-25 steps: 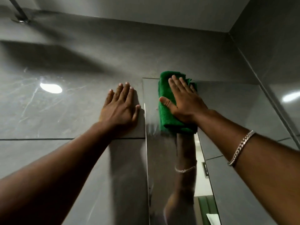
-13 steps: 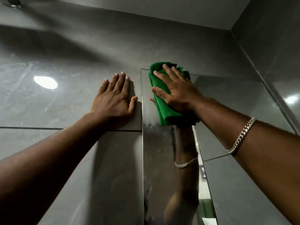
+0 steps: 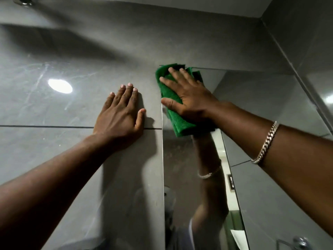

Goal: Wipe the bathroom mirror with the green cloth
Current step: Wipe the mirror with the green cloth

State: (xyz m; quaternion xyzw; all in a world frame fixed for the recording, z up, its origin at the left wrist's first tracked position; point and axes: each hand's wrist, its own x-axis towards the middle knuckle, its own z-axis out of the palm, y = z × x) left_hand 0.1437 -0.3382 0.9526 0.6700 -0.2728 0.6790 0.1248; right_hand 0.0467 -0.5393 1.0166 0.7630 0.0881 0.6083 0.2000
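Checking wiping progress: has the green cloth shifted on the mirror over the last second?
Yes. The green cloth, under the right hand, slid left toward the mirror's left edge and up into its top corner; it now overlaps that edge.

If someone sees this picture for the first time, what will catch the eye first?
First the green cloth, bright against all the grey, pressed flat by the right hand on the top left corner of the mirror. Next the left hand, spread on the grey wall tile beside the mirror, and the chain bracelet on the right wrist.
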